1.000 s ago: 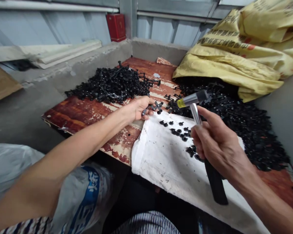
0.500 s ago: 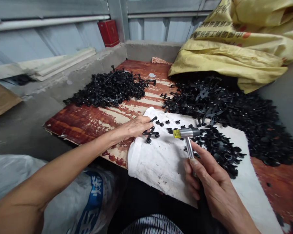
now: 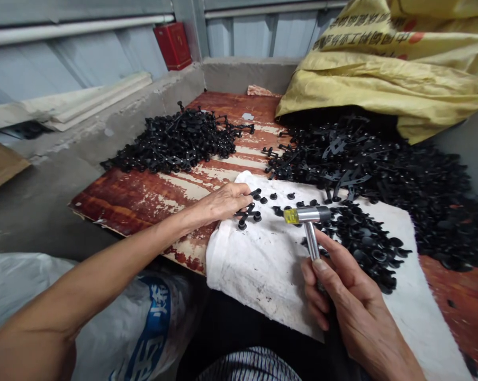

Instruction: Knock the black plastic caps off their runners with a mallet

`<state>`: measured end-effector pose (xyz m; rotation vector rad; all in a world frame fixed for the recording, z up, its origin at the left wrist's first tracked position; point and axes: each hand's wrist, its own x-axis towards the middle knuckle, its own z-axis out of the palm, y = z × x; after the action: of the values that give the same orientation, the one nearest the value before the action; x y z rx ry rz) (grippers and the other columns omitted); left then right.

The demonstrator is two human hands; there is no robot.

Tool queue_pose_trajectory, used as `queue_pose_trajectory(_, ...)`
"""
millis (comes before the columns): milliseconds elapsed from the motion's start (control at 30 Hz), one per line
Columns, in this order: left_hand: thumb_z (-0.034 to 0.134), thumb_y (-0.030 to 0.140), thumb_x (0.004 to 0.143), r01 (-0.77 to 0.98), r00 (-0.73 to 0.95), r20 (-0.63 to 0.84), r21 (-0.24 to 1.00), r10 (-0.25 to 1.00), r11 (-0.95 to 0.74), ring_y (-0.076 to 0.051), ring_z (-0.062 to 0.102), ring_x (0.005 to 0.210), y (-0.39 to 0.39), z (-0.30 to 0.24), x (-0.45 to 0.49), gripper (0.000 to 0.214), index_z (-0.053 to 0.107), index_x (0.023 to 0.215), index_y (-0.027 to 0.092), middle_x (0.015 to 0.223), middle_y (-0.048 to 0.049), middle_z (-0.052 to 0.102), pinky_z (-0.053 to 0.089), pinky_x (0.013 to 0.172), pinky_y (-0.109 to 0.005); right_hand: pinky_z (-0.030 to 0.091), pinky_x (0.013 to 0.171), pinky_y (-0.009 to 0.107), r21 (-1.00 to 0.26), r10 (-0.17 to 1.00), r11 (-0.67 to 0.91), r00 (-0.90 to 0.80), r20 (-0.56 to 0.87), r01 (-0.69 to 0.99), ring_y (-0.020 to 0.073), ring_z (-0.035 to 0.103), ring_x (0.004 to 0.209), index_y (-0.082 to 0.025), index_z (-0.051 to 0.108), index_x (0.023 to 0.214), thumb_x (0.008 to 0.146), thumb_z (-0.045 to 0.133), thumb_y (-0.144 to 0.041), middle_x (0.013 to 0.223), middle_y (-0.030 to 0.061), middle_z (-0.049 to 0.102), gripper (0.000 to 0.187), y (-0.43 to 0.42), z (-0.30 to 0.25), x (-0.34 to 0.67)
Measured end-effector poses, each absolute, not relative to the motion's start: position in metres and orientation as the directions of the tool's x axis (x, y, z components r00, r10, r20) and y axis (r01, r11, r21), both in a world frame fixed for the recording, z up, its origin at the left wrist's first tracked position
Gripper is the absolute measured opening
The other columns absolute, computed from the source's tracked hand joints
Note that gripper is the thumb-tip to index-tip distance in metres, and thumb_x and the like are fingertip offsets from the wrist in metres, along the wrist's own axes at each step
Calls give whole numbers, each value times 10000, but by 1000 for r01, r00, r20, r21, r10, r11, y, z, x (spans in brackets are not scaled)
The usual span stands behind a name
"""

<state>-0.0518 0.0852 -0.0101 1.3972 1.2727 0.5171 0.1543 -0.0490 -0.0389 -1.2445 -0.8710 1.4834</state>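
Note:
My right hand (image 3: 342,291) is closed round the handle of a small mallet (image 3: 312,214) with a yellow face, a metal middle and a black face. The mallet's head hangs above a white cloth (image 3: 258,270). My left hand (image 3: 231,201) is at the cloth's left corner, its fingers closed on a black plastic arm-like part (image 3: 255,193). Beneath and beside those fingers lie crossed black parts with round ends (image 3: 249,214). Several small black suction-cup-like pieces (image 3: 273,196) stand on the cloth between the hands. A heap of similar black pieces (image 3: 366,238) lies right of the mallet.
On the worn red board (image 3: 139,196) sit a pile of black linked parts (image 3: 179,137) at the left and a larger one (image 3: 381,164) at the right. A yellow sack (image 3: 373,79) covers the back right. A white plastic bag (image 3: 104,312) is below left; a red box (image 3: 173,46) stands behind.
The view has tilted and shifted slightly. Both hands keep nearly the same places, and the mallet stays above the cloth in my right hand.

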Motion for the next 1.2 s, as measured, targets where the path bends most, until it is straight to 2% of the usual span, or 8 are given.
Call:
queue_pose_trajectory(167,547,174,857,432,283,-346,879,895,203,-43,415,434,85,-8,-50,173,542,684,161,560,55,468,327,430,-154,347,301,147,-940,965,-254,1,-261,-228,68,380,420,-359,544,1313,880,643,-469,679,-61,493,458,-49,-40,154)
queue_pose_trajectory(667,528,155,855,478,266,-350,857,898,193,-39,380,416,83,-1,-46,190,545,666,152,539,57,446,258,401,-154,360,301,144,-938,965,-260,-16,-263,-231,64,385,416,-375,539,1313,888,635,-466,685,-62,500,445,-51,-41,156)
queue_pose_trajectory(833,511,175,856,521,284,-311,844,907,127,-48,355,413,86,-8,-48,226,504,630,168,528,55,428,243,403,-178,359,305,147,-934,960,-275,-18,-278,-230,67,393,416,-360,532,1308,866,656,-478,682,-62,508,473,-48,-37,155)
queue_pose_trajectory(967,522,197,842,562,340,-231,827,911,0,-58,350,419,90,-12,-54,269,463,581,180,509,44,422,235,404,-196,359,301,153,-935,957,-286,-16,-289,-210,71,388,415,-341,517,1304,843,672,-505,668,-65,504,514,-48,-34,154)
queue_pose_trajectory(1100,527,194,825,635,350,-262,772,899,-23,-60,308,376,97,-10,-58,276,452,560,192,456,45,390,182,375,-216,340,291,167,-951,957,-290,-16,-290,-103,82,378,413,-345,508,1324,878,613,-523,675,-57,503,492,-48,-34,156)
queue_pose_trajectory(1200,522,198,822,649,350,-288,761,891,-9,-57,285,347,100,-7,-55,268,448,565,198,439,50,380,154,360,-222,397,342,215,-976,986,-147,-55,-157,159,114,437,440,-333,526,1354,936,534,-447,682,-24,538,434,-37,-29,157)
